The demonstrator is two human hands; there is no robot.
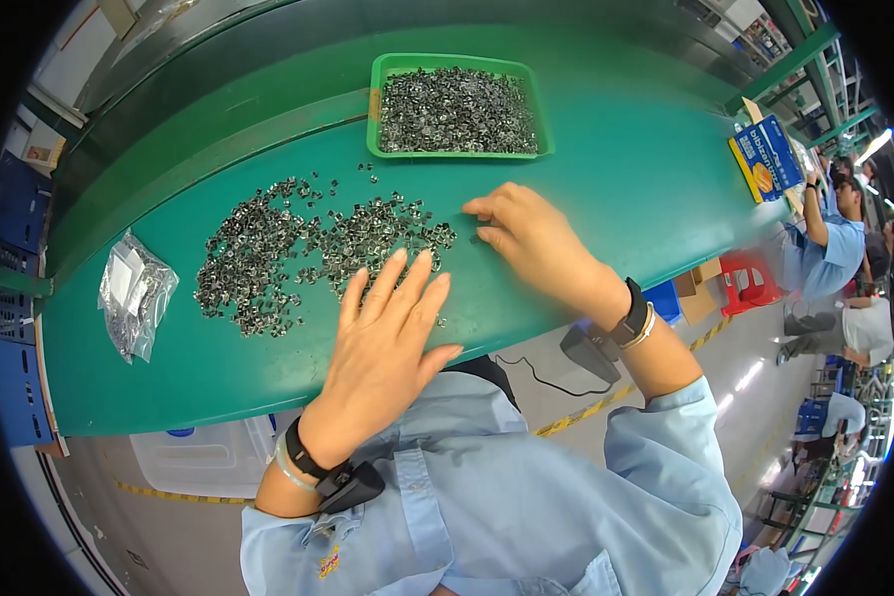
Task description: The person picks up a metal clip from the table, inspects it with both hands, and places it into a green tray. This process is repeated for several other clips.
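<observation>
Table (pixel 626 204) has small metal parts in two heaps that run together in the mid: L heap (pixel 253 248) and R heap (pixel 372 233), w/ a few strays on the far side and one stray (pixel 442 322) near the front edge. L hand (pixel 382 343) is palm-down at the near side of R heap, fingers long and fairly wide, thumb out to the right; can't tell if the tips press on any parts. R hand (pixel 536 238) is just right of R heap, fingers curled, thumb and index w/ a narrow gap; a dark bit shows by the tips, but can't tell if it's held. Tray (pixel 462 155), full of similar parts, is on the far side, well apart from both hands; clear bag (pixel 137 298) is on the left, beside L heap. Risks, my read: stray could go off the front edge if L hand or a forearm drags back, b/c it's so near. Heaps could mix further if L hand sweeps left, since there's no divider. A bump to the tray might spill parts, b/c it's v. full. Small parts could also slip a loose R pinch.
</observation>
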